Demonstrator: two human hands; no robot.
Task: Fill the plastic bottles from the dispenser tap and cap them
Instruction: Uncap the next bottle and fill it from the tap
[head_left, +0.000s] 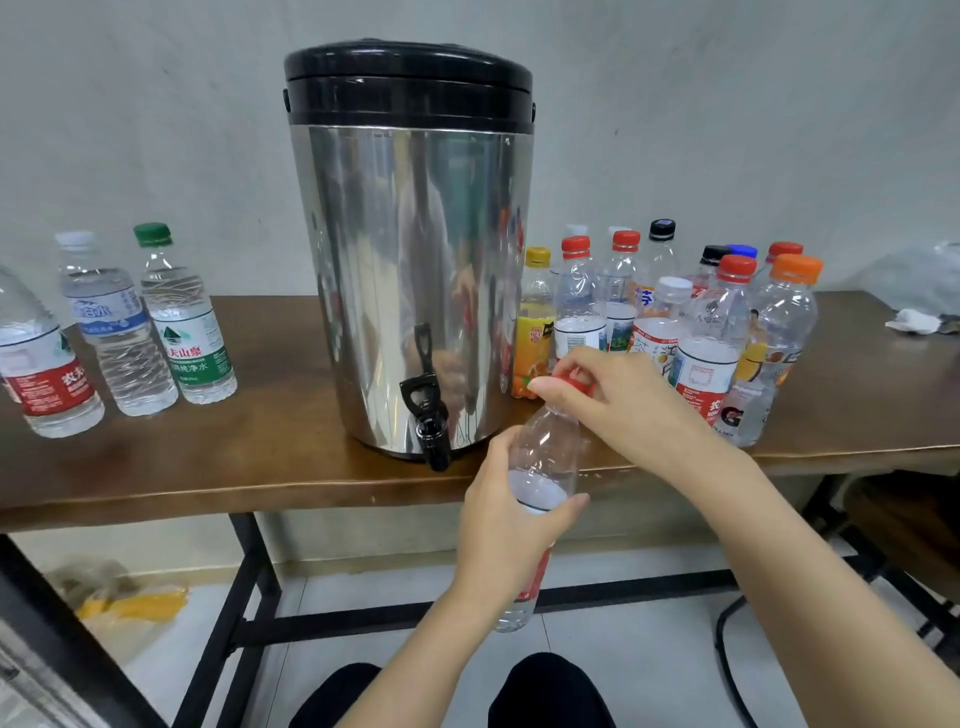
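A steel dispenser (410, 270) with a black lid stands on the brown table (260, 467). Its black tap (431, 431) hangs over the front edge. Just right of the tap, in front of the table edge, my left hand (506, 525) grips the middle of a clear plastic bottle (550, 447) with a red and white label. The bottle looks empty. My right hand (597, 395) pinches the bottle's red cap (574, 376) at the top of its neck.
Three capped bottles holding water (130, 332) stand on the table's left part. Several capped bottles with mixed cap colours (691, 332) crowd the right side behind my hands. A crumpled tissue (911, 321) lies far right. Black table legs and the floor are below.
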